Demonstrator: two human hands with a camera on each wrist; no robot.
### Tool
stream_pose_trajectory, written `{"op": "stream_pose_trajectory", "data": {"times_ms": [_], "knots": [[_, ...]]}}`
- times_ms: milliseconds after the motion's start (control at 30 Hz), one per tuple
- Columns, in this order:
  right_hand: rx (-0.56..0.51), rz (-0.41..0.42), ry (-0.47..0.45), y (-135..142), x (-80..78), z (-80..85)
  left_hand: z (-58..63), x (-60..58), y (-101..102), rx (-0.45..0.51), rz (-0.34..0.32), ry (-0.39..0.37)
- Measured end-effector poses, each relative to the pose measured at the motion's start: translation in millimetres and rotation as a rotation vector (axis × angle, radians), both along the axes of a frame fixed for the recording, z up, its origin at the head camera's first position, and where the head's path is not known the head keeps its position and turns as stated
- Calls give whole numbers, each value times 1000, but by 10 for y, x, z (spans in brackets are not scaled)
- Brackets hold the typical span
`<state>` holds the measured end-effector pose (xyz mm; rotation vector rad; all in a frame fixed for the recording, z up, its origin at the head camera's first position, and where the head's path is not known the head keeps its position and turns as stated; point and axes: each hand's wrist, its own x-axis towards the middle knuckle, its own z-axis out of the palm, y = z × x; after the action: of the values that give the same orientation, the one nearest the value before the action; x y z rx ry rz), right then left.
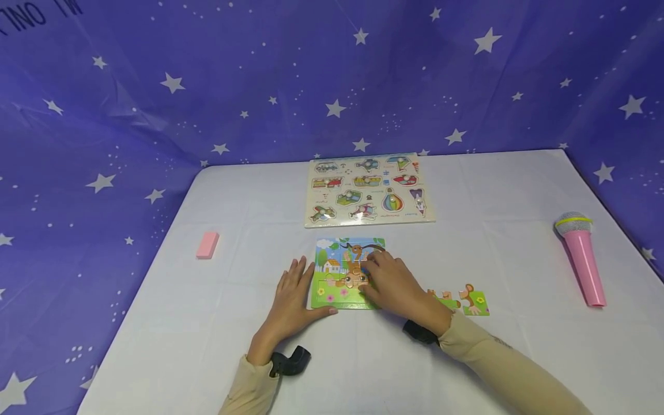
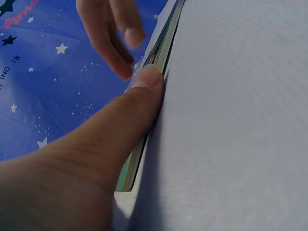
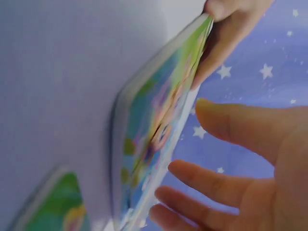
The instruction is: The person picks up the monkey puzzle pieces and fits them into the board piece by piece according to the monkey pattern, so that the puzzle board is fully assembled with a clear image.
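Note:
A small jigsaw puzzle board [image 1: 337,292] with an animal, a house and flowers lies in the middle of the white table. Along its left side rests my left hand [image 1: 291,300], fingers straight, with the thumb [image 2: 149,79] against the near edge. My right hand [image 1: 396,285] is over the board's right part and covers some of the picture. In the right wrist view its fingers [image 3: 211,185] are spread, with no piece between them and the thumb. Beside the right wrist lie loose puzzle pieces [image 1: 477,302], partly hidden by the forearm.
Behind the board lies a larger puzzle board of vehicles [image 1: 370,222]. A pink block [image 1: 208,245] sits at the left. On the right is a pink toy microphone [image 1: 583,259]. A purple star-patterned cloth [image 1: 290,75] hangs around the table.

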<state>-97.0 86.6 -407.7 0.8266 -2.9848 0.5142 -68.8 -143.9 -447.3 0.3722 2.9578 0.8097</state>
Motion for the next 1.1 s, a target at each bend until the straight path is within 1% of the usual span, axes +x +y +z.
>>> {"op": "stream_pose_trajectory", "data": {"times_ms": [67, 167, 233, 333, 467, 633, 967, 1100], "knots": [[21, 54, -24, 20, 80, 9, 0, 1, 1, 0, -1, 3], [52, 118, -102, 50, 192, 14, -3, -1, 1, 3, 0, 4], [68, 135, -137, 66, 249, 3, -4, -3, 1, 5, 1, 1], [81, 132, -156, 84, 301, -24, -4, -6, 2, 7, 0, -2], [83, 124, -156, 99, 324, -54, -4, -4, 1, 10, 2, -5], [83, 125, -156, 91, 317, -58, -4, 0, 0, 8, 5, -1], [109, 120, -117, 71, 323, -63, -10, 0, 10, -2, 3, 4], [101, 120, -110, 76, 327, -70, -13, 1, 6, -3, 4, 9]]}}
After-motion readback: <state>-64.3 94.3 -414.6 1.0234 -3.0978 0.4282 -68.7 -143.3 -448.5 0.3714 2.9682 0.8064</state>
